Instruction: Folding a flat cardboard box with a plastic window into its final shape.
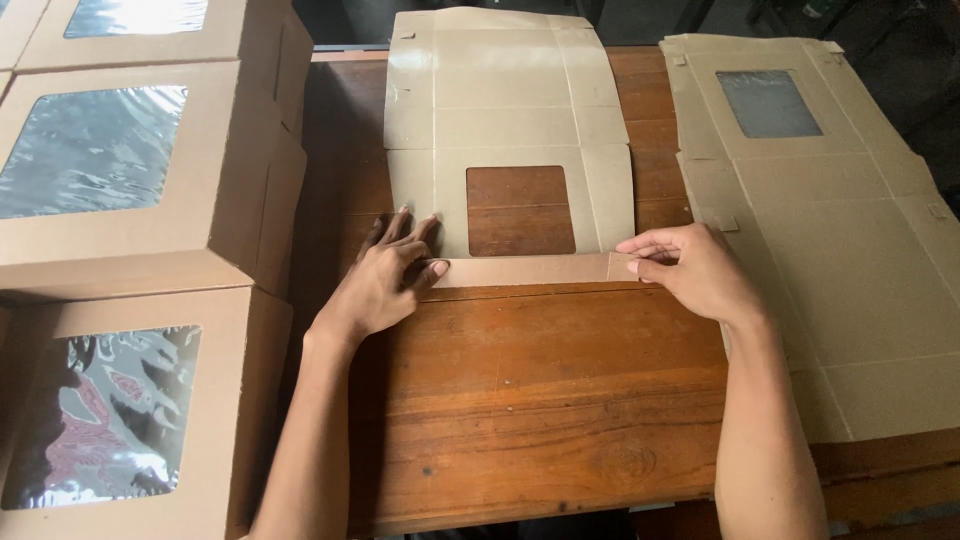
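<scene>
Both hands press the near flap (pixel 525 270) of a flat cardboard box blank (pixel 510 140) on the counter (pixel 540 380): left hand (pixel 385 280) fingers pinching its left end, right hand (pixel 690 270) fingers gripping its right end.

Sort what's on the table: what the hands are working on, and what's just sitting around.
In hand:
- flat box blank, near flap folded over
- left hand and right hand, pressing that flap

Lying about:
- stack of flat blanks, on the right
- finished window boxes, on the left
- wooden table

Small packing workshop, wooden table (pixel 540 370), stacked windowed cardboard boxes (pixel 130 190), pile of flat box blanks (pixel 850 260)
</scene>
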